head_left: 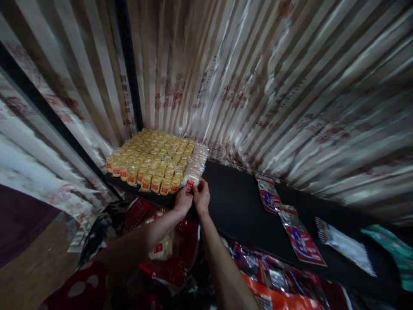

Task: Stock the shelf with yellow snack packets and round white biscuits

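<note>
Both my hands meet at the front edge of a black shelf (235, 202). My left hand (183, 199) and my right hand (201, 196) are closed in a pinch on a small clear packet with a red label (191, 181). That packet is the front one of a row of clear packets (197, 160). Left of it, many yellow packets with red labels (151, 157) stand in tight rows on the shelf's left end.
Shiny striped printed sheeting (274, 77) hangs behind the shelf. Red and blue flat packets (267, 194) (300, 237) lie on the shelf to the right, with a white one (345, 244) and a teal one (393, 249). Red and orange bags (174, 254) are heaped below.
</note>
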`<state>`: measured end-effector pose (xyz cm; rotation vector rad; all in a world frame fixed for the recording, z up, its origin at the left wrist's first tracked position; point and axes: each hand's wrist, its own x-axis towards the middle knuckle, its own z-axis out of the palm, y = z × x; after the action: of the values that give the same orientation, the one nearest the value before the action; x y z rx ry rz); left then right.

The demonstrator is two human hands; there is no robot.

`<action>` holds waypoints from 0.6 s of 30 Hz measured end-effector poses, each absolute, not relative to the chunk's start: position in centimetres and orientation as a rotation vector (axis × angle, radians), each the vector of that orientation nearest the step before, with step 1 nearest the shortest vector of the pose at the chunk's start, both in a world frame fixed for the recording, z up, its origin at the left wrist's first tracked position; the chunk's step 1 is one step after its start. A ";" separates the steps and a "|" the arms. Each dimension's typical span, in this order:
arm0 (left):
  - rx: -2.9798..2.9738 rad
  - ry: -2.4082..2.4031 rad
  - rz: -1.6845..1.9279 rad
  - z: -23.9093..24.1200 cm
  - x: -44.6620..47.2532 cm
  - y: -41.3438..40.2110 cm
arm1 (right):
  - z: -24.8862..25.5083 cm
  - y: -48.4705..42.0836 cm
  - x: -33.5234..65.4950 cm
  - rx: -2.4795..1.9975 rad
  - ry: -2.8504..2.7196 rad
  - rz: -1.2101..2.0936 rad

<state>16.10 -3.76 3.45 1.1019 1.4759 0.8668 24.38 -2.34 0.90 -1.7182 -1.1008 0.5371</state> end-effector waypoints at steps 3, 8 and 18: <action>1.149 1.467 0.875 3.2 16.2 -3.8 | 0.5 -2.3 24.4 -1.740 -1.112 0.511; 1.160 1.431 0.928 2.6 16.3 -4.0 | 0.4 -2.5 24.5 -1.758 -1.137 0.478; 1.151 1.451 0.916 3.4 14.9 -5.5 | 1.3 -5.6 22.8 -1.715 -1.101 0.503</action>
<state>14.85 -5.49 3.44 1.1506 1.4506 0.9159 22.81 -5.61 1.26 -1.7150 -1.1012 0.5026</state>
